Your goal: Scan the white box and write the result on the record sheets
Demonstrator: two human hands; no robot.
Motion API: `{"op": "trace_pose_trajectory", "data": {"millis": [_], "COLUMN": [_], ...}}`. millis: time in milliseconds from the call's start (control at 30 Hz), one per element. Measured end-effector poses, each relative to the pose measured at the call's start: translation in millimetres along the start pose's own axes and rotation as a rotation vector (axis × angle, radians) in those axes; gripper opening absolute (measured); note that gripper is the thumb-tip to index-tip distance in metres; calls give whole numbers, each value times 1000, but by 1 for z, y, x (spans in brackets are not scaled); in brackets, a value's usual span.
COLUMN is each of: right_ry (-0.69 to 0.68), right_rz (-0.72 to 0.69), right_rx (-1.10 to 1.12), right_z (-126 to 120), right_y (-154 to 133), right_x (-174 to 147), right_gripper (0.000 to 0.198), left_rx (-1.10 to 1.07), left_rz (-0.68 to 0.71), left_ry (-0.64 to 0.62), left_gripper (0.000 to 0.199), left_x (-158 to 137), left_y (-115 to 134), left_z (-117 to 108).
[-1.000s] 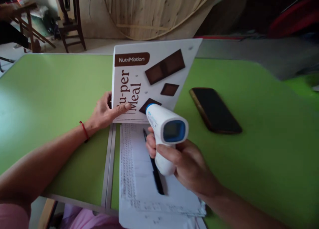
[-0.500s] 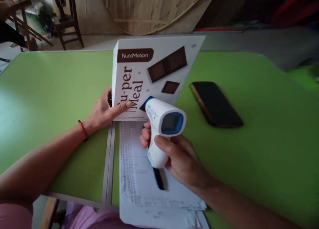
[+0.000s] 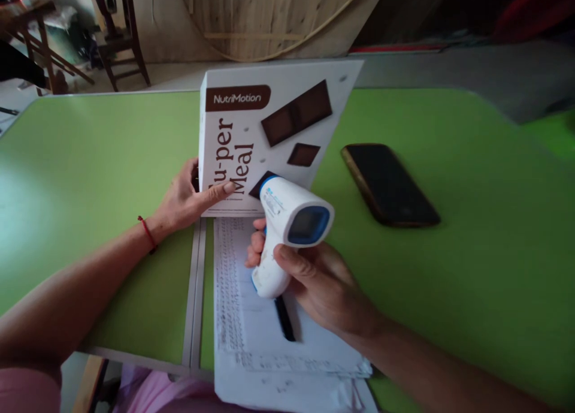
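My left hand [image 3: 191, 194] grips the lower left edge of a white cardboard box [image 3: 245, 119] marked NutriMotion, thumb across its front and fingers hidden behind. The box is held upright, its printed face toward me. In my right hand [image 3: 314, 281] is a white and blue infrared thermometer [image 3: 287, 221], fingers wrapped round its handle. Its front end points at the lower part of the box, and its screen, which looks blank, faces me. Whether the thermometer touches the box I cannot tell. Below it, a black pen [image 3: 284, 320] lies on handwritten papers [image 3: 251, 341].
A dark smartphone [image 3: 390, 185] in a brown case lies right of the box on the green table [image 3: 471, 269]. A metal seam [image 3: 194, 299] runs down the tabletop. Beyond the far edge stand a wooden chair [image 3: 119, 41] and a round wooden panel [image 3: 278, 17].
The box and both hands have shifted slightly left. The thermometer's handle has tilted a little, its bottom swinging left. Both hands keep their hold.
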State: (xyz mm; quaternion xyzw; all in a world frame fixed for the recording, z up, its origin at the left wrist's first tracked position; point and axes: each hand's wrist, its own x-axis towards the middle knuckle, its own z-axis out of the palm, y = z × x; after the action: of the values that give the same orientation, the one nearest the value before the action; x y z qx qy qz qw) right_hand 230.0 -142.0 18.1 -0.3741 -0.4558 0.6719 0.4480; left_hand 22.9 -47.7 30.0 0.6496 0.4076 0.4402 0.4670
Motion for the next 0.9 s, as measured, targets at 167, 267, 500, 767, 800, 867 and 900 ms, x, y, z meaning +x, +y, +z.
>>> {"op": "trace_pose_trajectory", "data": {"millis": [167, 267, 500, 767, 800, 867, 900], "right_ry": [-2, -4, -33, -33, -33, -32, -31], "right_rz": [29, 16, -14, -24, -23, -24, -26], "right_rx": [-17, -35, -88, -115, -112, -110, -112], "right_z": [-2, -3, -5, -9, -10, -10, -10], "right_y": [-4, -1, 2, 1, 1, 1, 1], "right_x": [1, 1, 0, 0, 0, 0, 0], "right_gripper": [40, 41, 33, 32, 31, 31, 31], "left_rx": [-47, -26, 146, 310, 276, 199, 169], "left_rz": [53, 55, 41, 15, 8, 11, 16], "left_ry": [-53, -51, -2, 18, 5, -12, -15], "left_gripper": [54, 52, 57, 65, 66, 68, 69], "left_x": [2, 1, 0, 2, 2, 2, 2], "left_y": [1, 1, 1, 0, 0, -2, -3], "left_z": [0, -1, -6, -13, -13, -12, -11]}}
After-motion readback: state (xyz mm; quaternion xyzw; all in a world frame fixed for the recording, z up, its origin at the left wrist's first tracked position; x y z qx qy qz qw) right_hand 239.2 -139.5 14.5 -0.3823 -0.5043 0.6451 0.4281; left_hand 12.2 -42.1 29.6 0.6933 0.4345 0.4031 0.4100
